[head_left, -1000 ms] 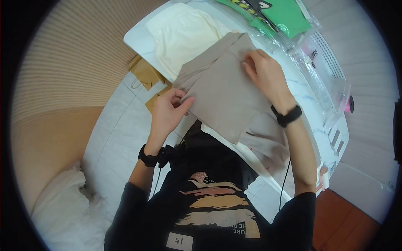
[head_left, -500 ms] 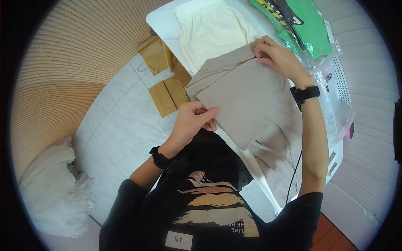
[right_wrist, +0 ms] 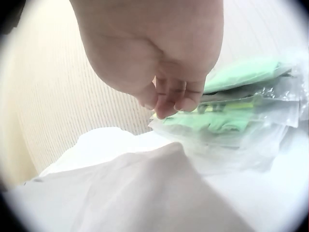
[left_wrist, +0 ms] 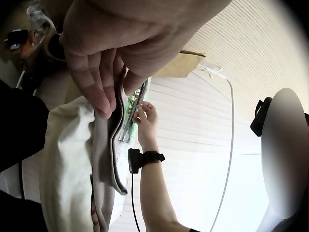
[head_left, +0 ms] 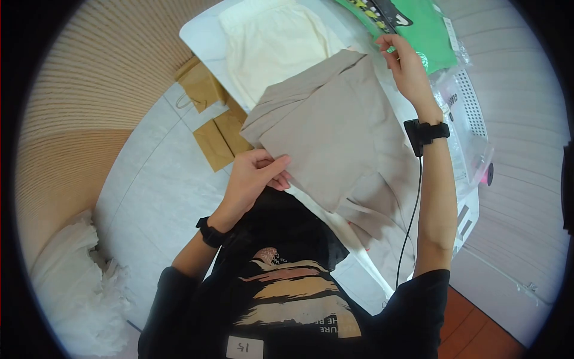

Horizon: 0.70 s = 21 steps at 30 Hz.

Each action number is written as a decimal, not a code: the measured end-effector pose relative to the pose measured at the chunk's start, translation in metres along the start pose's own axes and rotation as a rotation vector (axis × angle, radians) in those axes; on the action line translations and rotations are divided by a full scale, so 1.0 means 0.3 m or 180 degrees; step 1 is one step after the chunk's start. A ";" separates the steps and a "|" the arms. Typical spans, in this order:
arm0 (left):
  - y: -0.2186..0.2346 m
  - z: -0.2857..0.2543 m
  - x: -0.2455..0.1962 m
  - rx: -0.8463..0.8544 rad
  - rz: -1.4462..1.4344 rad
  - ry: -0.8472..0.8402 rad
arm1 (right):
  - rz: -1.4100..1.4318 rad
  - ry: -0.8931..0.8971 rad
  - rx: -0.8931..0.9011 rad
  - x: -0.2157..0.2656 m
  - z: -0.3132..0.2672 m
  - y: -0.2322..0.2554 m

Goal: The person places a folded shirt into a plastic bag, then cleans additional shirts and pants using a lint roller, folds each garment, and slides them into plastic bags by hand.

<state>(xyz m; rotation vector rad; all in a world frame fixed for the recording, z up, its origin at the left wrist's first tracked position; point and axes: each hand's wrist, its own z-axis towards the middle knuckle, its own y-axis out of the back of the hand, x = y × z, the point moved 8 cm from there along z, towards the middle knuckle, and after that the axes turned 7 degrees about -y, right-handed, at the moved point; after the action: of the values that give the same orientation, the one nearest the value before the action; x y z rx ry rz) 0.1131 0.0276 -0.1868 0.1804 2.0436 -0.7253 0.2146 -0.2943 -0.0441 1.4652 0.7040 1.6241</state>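
A folded taupe-grey garment (head_left: 326,128) lies over the near side of the table. My left hand (head_left: 251,179) pinches its left edge between thumb and fingers; in the left wrist view the layered grey fabric (left_wrist: 118,150) hangs from those fingertips. My right hand (head_left: 409,75) is raised off the garment's far right corner, fingers loosely curled with nothing in them. In the right wrist view that hand (right_wrist: 159,58) is above the grey cloth (right_wrist: 140,188), in front of green packaged clothing (right_wrist: 231,116). Cream elastic-waist shorts (head_left: 269,48) lie flat beyond the grey garment.
Green clothing in clear plastic (head_left: 424,36) lies at the table's far right, by a white perforated basket (head_left: 469,105). Brown paper bags (head_left: 215,143) stand beside the table's left edge. White fluffy material (head_left: 78,293) is at the lower left. A cable (head_left: 412,221) runs from my right wrist.
My right hand came to the garment's far corner, gripped it, then let go and lifted away up and right. The upper layer lies flatter. My left hand keeps pinching the left edge.
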 end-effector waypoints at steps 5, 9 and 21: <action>-0.002 -0.005 -0.011 0.0021 0.0049 0.0012 | -0.0172 0.0493 0.0516 0.053 -0.028 -0.049; -0.010 -0.009 -0.014 0.0068 0.0130 0.0052 | -0.0480 0.0579 0.1003 0.090 -0.047 -0.139; -0.053 0.031 -0.051 0.0006 0.0387 -0.0174 | -0.1213 0.0576 0.0531 0.105 -0.049 -0.051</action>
<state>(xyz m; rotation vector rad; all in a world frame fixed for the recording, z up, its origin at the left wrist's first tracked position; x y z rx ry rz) 0.1222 0.0117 -0.1713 0.2803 1.9618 -0.6498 0.2038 -0.2580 -0.0428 1.2129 1.1690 1.4358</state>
